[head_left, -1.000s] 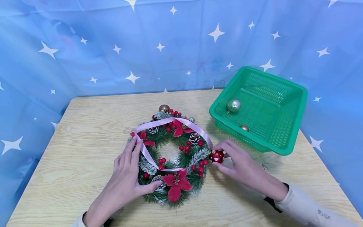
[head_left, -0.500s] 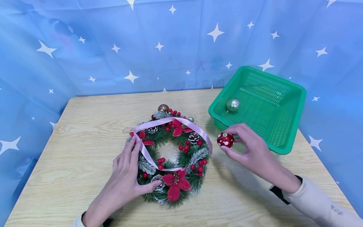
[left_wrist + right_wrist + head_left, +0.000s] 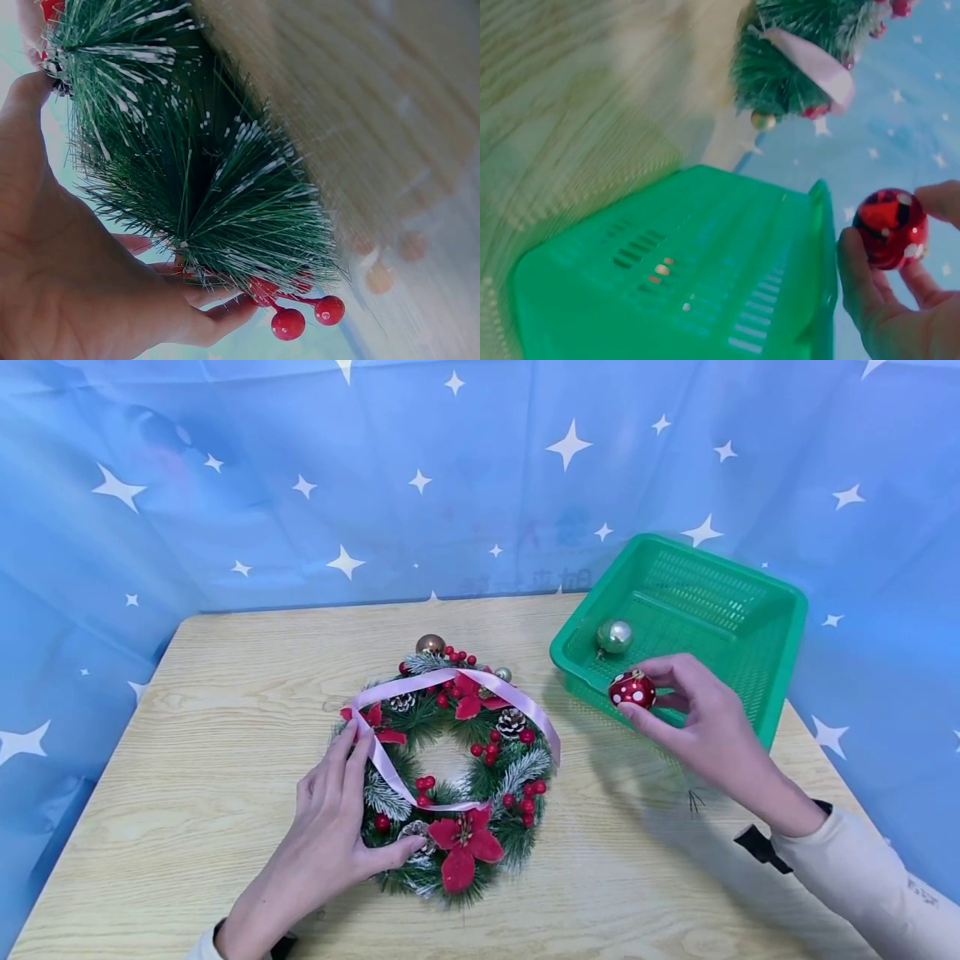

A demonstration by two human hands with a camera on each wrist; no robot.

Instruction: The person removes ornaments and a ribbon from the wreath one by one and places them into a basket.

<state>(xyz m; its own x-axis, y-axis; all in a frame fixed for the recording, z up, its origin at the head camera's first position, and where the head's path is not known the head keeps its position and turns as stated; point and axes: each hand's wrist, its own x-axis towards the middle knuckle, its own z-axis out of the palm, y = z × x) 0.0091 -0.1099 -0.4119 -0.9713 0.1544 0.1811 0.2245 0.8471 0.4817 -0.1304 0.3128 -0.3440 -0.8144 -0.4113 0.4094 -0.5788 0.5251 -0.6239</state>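
Right of upper centre, faint lettering: a few ghostly characters low on the backdrop (image 3: pixel 495 468), too faint to read.
Lower right, sleeve mark: small dark print on the pale right sleeve (image 3: pixel 855 868), illegible; a black strap (image 3: pixel 761 847) shows near the cuff.
Right of centre, red bauble: white-dotted and shiny, gripped between thumb and fingers of the right hand (image 3: pixel 708 718); the bauble (image 3: pixel 632 690) is near the basket's near rim, though whether it is over the rim cannot be told.
Right, green basket: slotted sides, wall (image 3: pixel 720 602) partly hidden by the right hand; a silver bauble (image 3: pixel 615 637) lies inside at its left.
Lower centre, wreath: green needles (image 3: pixel 517 843) with frosted tips, red berries, pinecones and red flowers; a pink ribbon (image 3: pixel 420 683) loops over it.
Left of centre, left hand (image 3: pixel 330 822): fingers extended onto the wreath's left side, touching the ribbon, thumb stretched to a pinecone (image 3: pixel 415 838).
Above centre, wreath's far edge: a brown bauble (image 3: pixel 431 645) and, to its right, a small silver ball (image 3: pixel 503 674).
Lower half, worktop (image 3: pixel 225 710): pale wood grain.
Upper half, room: blue cloth with white four-pointed stars, creased, hanging behind the worktop and down both sides.
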